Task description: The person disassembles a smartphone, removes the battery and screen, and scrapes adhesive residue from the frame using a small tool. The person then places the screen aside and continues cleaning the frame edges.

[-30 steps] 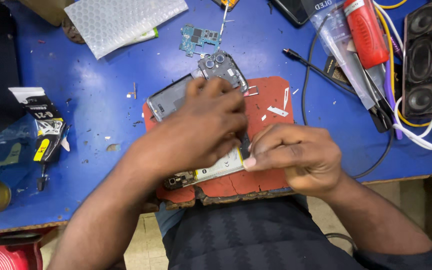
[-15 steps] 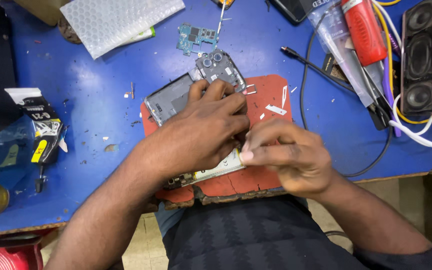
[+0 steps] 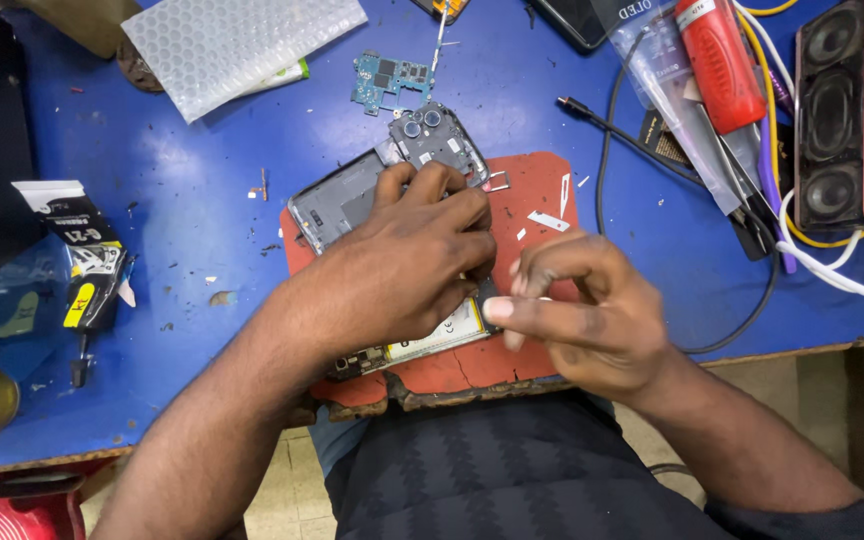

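Two hands are on the job, but only one of them now bears on the work. Your left hand (image 3: 422, 265) lies flat across the opened phone (image 3: 392, 230), fingers curled down over its body and pinning it to the red work mat (image 3: 527, 190); it sits where it did a second ago. The phone lies diagonally on that mat, camera end pointing away from you, near end showing a pale battery label beneath your palm.

The change is on the right. A second ago your right hand (image 3: 577, 310) was pressed against the phone's near edge beside the left. It has now drawn slightly back and lifted, thumb and forefinger pinched together with the other fingers half curled. Whether anything small sits in that pinch cannot be told; nothing shows between the fingertips.

Judged from this, a fine pull at that edge has just ended or is being reset, while the clamp on the phone is unchanged.

Nearby: a blue circuit board (image 3: 390, 82) lies apart on the blue table (image 3: 192, 210), bubble wrap (image 3: 237, 45) beyond it, and a red-handled tool (image 3: 717, 60) to your right.
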